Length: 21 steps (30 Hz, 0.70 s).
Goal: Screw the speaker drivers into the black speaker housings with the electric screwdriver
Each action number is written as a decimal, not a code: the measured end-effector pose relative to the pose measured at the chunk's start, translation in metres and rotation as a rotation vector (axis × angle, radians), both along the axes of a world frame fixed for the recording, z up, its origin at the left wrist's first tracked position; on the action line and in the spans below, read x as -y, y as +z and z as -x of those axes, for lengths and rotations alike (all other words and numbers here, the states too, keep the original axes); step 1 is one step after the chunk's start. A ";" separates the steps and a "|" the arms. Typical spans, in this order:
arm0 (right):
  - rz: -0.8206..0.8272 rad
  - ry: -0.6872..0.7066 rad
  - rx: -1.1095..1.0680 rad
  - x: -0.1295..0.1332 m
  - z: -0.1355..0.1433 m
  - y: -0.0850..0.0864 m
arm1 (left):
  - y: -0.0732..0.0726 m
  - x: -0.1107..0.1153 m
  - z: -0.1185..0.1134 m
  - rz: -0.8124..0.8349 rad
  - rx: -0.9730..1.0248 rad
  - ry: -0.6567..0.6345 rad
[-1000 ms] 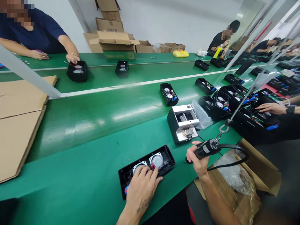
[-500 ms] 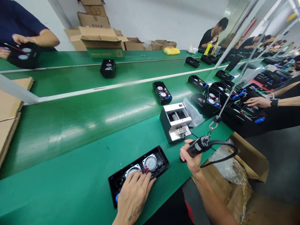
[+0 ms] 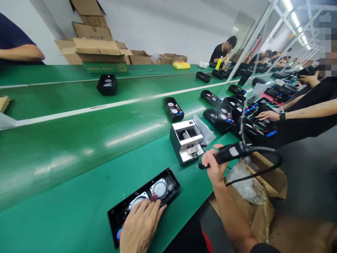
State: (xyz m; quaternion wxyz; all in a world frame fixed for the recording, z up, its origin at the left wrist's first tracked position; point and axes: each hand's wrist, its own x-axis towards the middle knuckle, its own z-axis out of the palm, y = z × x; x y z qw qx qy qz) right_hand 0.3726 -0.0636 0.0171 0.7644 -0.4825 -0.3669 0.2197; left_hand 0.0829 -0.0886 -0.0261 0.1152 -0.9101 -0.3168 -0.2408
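Note:
Near the table's front edge lies a long black open housing [image 3: 171, 191] with two round speakers and red wires in it. My left hand [image 3: 140, 223] rests over its near side, with the fingers closed together on the rim and wires. To the right, my right hand [image 3: 214, 165] is wrapped round a black electric screwdriver [image 3: 231, 151], tilted with its tip to the left and hung from a cord. Just behind that tip stands a silver and black screw feeder [image 3: 186, 142].
Green table [image 3: 79, 196]. A clear plastic bag [image 3: 204, 130] lies beside the feeder. More black housings [image 3: 173, 109] stand behind and right. A co-worker's hand [image 3: 268, 116] touches housings. Below right is an open cardboard box [image 3: 273, 179].
The view has swung, so most things sit further left. My right hand has turned the screwdriver closer to level. My left hand stays on the housing.

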 end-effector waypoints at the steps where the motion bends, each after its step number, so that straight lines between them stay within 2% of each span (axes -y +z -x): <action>1: -0.045 -0.054 0.012 -0.009 -0.003 0.010 | 0.000 -0.001 -0.001 -0.010 -0.002 0.000; 4: -0.051 -0.109 0.095 -0.036 -0.009 0.028 | 0.000 -0.004 -0.006 -0.028 -0.011 0.007; 7: 0.033 -0.086 0.210 -0.051 -0.009 0.029 | 0.001 -0.004 -0.008 -0.041 -0.017 0.025; 9: 0.098 -0.038 0.251 -0.051 -0.009 0.026 | -0.001 -0.003 -0.009 -0.045 -0.014 0.041; 12: 0.177 0.149 0.214 -0.038 -0.003 0.023 | -0.004 -0.001 -0.009 -0.030 -0.020 0.058; 15: 0.124 0.354 0.052 -0.014 0.016 0.023 | -0.007 0.001 -0.009 0.006 -0.039 0.078; 18: -0.015 0.439 -0.116 0.009 0.046 0.023 | -0.008 0.003 -0.009 0.056 -0.044 0.107; 21: -0.103 0.476 -0.163 0.022 0.076 0.017 | -0.007 0.005 -0.010 0.098 -0.034 0.111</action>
